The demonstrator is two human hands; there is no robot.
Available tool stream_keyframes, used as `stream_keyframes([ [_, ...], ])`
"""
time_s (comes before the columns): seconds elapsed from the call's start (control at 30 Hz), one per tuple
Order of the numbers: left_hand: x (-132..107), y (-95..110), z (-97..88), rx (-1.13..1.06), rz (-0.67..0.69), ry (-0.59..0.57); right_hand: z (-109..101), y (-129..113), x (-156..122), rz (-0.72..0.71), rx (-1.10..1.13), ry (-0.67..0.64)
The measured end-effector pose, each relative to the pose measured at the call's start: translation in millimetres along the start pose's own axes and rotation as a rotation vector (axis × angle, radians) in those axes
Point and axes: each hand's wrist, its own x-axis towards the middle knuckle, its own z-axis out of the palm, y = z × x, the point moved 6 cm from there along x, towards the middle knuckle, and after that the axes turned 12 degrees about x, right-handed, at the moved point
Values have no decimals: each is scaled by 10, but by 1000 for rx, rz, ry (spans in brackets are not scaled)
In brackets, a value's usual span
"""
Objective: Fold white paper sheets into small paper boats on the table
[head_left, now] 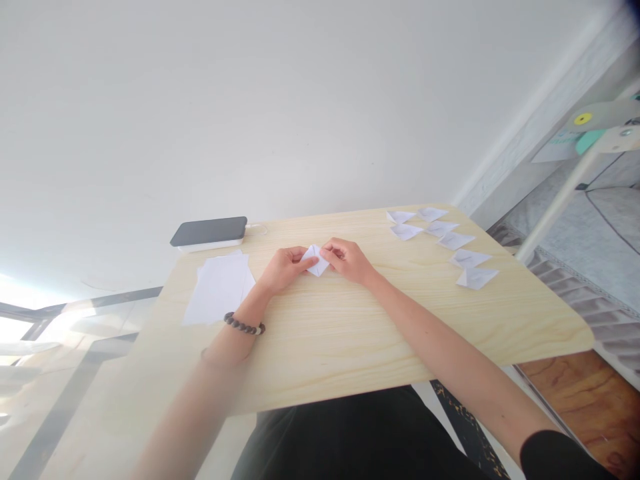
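Note:
Between my two hands is a small folded piece of white paper [316,265], diamond-shaped with a crease down its middle. My left hand [287,268] grips its left side, the thumb lying on top of the paper. On the opposite side, my right hand [347,259] pinches the right edge between thumb and curled fingers. Both hands are just above or on the wooden table [320,353]; I cannot tell whether the paper touches it. A stack of white paper sheets [219,288] lies left of my left hand.
Several folded paper pieces [469,259] lie at the table's right and back right. At the back left is a dark-topped flat device [209,231] with a white cable [257,229]. Behind the table rises a white wall [300,107]. A pale metal pole [555,203] stands at the right.

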Motion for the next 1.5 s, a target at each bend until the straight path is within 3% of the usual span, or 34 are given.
stream_keyframes([
  [0.2,-28,39,56,239,73,2,9,-26,5,-37,-43,-29],
  [0.47,-1,47,71,26,71,-58,-4,87,19,35,13,-5],
  [0.73,3,16,67,66,69,-33,11,85,6,46,5,-37],
  [1.03,-11,41,83,-28,30,-21,-36,81,16,70,57,56],
  [1.27,17,-8,-21,-102,0,89,22,100,-10,97,45,-41],
  [1.5,7,1,-30,-82,7,57,40,35,-15,69,9,-79],
])
